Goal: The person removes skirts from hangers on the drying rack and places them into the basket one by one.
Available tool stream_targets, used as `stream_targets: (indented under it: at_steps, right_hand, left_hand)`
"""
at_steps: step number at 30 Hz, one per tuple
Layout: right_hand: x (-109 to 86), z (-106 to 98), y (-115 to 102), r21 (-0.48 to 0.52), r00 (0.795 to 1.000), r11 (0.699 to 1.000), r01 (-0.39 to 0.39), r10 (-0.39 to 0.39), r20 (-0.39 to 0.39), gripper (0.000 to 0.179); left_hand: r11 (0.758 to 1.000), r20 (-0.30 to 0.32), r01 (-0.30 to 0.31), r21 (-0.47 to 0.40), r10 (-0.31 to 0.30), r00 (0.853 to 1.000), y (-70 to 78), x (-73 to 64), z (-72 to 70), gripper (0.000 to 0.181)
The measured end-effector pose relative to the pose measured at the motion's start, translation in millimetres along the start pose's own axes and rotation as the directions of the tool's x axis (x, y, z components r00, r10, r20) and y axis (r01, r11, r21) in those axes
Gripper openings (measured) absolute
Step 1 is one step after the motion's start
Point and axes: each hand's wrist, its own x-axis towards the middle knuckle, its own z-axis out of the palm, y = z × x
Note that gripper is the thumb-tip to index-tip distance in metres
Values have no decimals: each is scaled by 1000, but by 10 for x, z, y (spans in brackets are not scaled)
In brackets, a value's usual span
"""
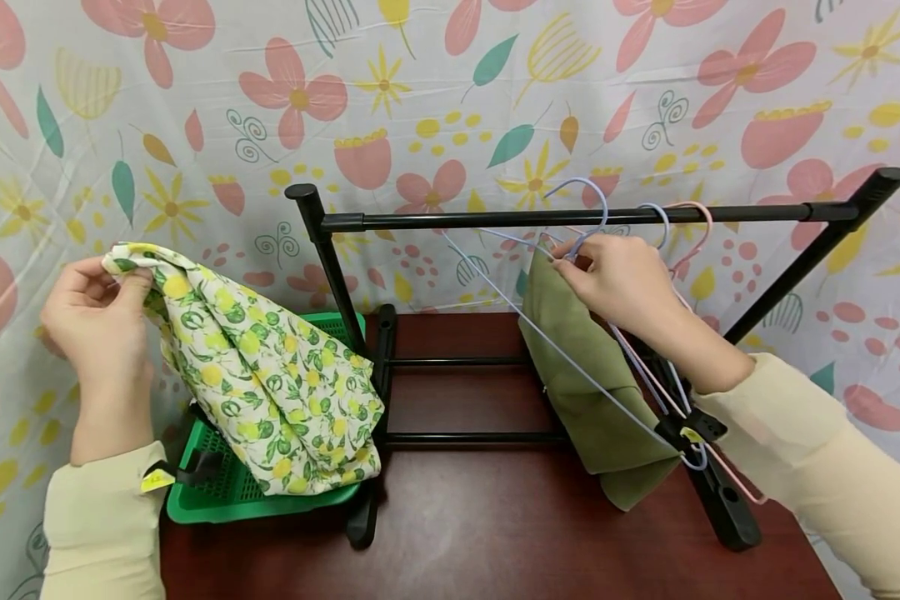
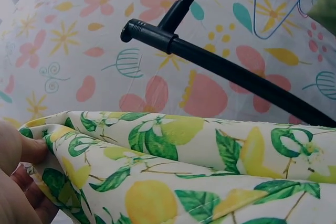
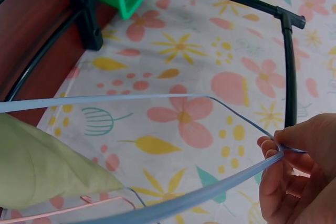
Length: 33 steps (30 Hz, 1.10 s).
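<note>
In the head view my left hand (image 1: pixel 101 321) pinches the top corner of a lemon-print cloth (image 1: pixel 262 375), between thumb and fingers. The cloth hangs in folds above a green plastic basket (image 1: pixel 262 504). My right hand (image 1: pixel 630 275) pinches a pale blue clothes hanger (image 3: pixel 220 188) at the neck below its hook. The hook curves up over the black rail (image 1: pixel 450 221) of a small clothes rack, and the hanger's arms slant down to the left and toward me. An olive green garment (image 1: pixel 592 383) hangs from the rack, just behind that hanger.
Another blue hanger (image 1: pixel 663 223) and a pink hanger (image 1: pixel 708 225) hook over the rail to the right. The rack stands on a dark red-brown table (image 1: pixel 487 533), its left foot (image 1: pixel 362 525) beside the basket. A flower-print curtain (image 1: pixel 420 100) covers the background.
</note>
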Motion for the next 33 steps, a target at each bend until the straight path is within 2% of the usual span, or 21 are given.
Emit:
stream_targets:
  at_steps: [4,8,12,16,20,23,26,29,33]
  right_hand:
    - [-6,-61,-12,3,1000,1000,11,-11,12,25]
    - [-12,-127,-19,-3,1000,1000,3,-3,15,28]
    - [-12,-191,-9,-4,1000,1000,25,-25,11,16]
    - [-17,-255,11,-17,999,999,43,-42,19,13]
    - [-30,-326,29,-32,998,998,55,-54,14,18]
    - [-48,-384,47,-40,996,995,93,-92,15,26]
    - [-74,-445,65,-42,991,991,129,-127,29,27]
    - [-105,-504,89,-34,989,988,148,-147,32,29]
    - [-143,-570,137,-37,986,985,167,-167,9,23]
  left_hand:
    - [1000,-16,7,26,-7,1000,44,58,48,18]
    - [1000,-14,-13,19,14,1000,56,119,104,19]
    - [999,-5,-41,0,41,999,42,184,146,19]
    - [998,-1,-61,-11,61,998,30,252,184,19]
    - [998,-12,-67,13,67,998,36,331,236,20]
    - [996,-26,-80,27,81,996,39,402,288,20]
    - [994,-41,-102,40,103,994,29,474,339,19]
    - [991,-58,-126,39,128,990,0,532,378,17]
    - [991,-54,-130,-5,130,990,-83,551,400,17]
